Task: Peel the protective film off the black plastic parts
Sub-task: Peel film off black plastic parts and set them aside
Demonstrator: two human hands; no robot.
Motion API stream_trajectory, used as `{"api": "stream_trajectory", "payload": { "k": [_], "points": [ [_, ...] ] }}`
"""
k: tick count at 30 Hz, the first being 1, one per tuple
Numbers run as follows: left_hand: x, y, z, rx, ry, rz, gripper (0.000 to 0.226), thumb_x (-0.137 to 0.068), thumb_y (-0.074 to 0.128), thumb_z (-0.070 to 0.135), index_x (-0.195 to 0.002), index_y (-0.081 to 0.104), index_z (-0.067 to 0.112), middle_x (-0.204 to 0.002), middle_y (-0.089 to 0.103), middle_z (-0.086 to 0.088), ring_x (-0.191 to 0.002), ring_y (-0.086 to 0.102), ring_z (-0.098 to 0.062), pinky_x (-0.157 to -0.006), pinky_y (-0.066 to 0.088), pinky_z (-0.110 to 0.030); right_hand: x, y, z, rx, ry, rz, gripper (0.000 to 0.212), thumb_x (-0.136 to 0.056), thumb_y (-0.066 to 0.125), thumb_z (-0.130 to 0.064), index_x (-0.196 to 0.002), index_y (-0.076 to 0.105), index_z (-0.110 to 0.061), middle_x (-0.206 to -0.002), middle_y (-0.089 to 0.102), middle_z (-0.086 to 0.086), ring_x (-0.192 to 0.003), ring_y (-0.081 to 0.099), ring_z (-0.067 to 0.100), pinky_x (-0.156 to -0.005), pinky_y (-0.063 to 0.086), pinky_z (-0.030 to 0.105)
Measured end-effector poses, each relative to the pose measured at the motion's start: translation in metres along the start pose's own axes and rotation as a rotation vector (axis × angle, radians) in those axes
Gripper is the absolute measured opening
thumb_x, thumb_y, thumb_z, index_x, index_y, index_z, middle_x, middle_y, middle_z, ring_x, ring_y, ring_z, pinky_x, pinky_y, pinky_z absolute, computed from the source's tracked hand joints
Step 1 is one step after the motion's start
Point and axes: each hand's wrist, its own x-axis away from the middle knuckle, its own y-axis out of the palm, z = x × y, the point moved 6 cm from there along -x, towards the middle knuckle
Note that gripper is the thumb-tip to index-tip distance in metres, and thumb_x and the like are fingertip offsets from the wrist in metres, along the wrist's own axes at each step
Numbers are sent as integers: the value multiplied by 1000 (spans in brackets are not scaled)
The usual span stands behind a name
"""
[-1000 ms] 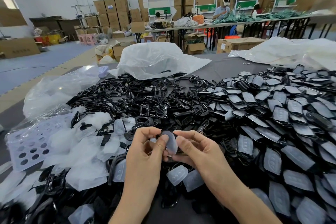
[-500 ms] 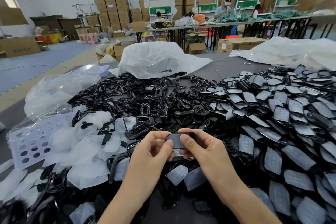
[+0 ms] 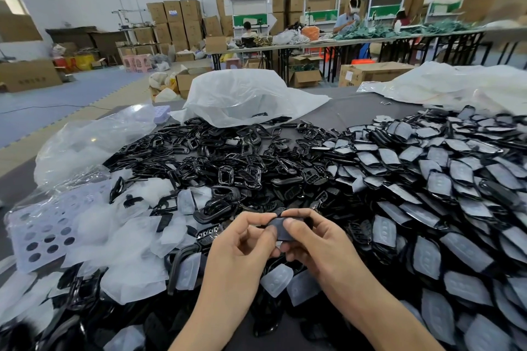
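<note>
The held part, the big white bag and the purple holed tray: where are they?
held part (image 3: 281, 228), head view, middle of its grey face.
white bag (image 3: 242, 97), head view, middle of its crumpled top.
purple tray (image 3: 17, 236), head view, bare left part.

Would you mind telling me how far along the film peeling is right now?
Done: bare black parts heaped mid-table, peeled films piled at the left. In hand: the left hand and right hand pinch one held part, its film seemingly still on. Left: the big pile of filmed parts on the right.
</note>
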Motion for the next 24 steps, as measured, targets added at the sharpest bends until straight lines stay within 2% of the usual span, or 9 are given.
{"api": "stream_trajectory", "payload": {
  "k": [4,7,9,11,14,17,20,24],
  "points": [
    [1,2,0,-49,2,-25,29,-92,68,10,-92,76,38,-69,72,3,-69,71,-9,-68,53,-16,-1,-2,2,42,5,-24,13,-70,78,-32,-82,78,-29,-74,72,4,-63,68,17,-57,53,23],
    [3,1,3,-167,67,-33,37,-96,63,8,-99,76,42,-84,75,7,-75,72,-8,-72,53,-14,-2,-4,2,88,12,-38,4,-72,78,-28,-74,75,-30,-71,71,4,-62,67,17,-57,53,23],
    [6,4,10,-294,167,-64,36,-100,56,12,-111,72,43,-92,73,11,-82,72,-8,-76,53,-16,-1,-4,0,113,4,-31,6,-75,75,-25,-79,71,-22,-70,70,8,-61,66,18,-57,52,23],
    [10,7,15,-389,234,-53,33,-101,49,25,-122,63,46,-100,71,18,-90,71,-5,-79,52,-15,-2,-8,-2,124,-26,11,19,-81,74,-21,-91,65,-8,-71,70,10,-61,65,18,-58,53,24],
    [14,6,24,-491,308,0,29,-102,40,38,-124,56,49,-106,66,25,-95,67,2,-78,47,-10,-2,-14,-4,81,-43,84,9,-92,70,-10,-91,62,-6,-74,69,9,-61,64,19,-59,52,25],
    [20,16,30,-698,438,-109,31,-103,37,29,-122,59,40,-99,62,19,-90,62,-4,-75,49,-22,-2,-18,-5,35,-50,143,11,-92,68,-5,-83,62,-10,-72,66,9,-59,62,18,-58,52,25],
    [25,28,28,-784,475,-218,34,-98,41,25,-123,62,35,-103,66,14,-85,64,-11,-71,53,-32,-2,-22,-6,47,-59,184,16,-91,70,-8,-78,66,-16,-74,66,9,-63,63,19,-61,52,27],
    [33,41,29,-817,534,-311,41,-89,46,21,-124,66,33,-96,70,13,-71,65,-12,-58,53,-24,-2,-26,-7,7,-25,196,13,-90,72,-12,-79,65,-14,-72,67,6,-60,67,18,-55,52,23]
  ]
}}
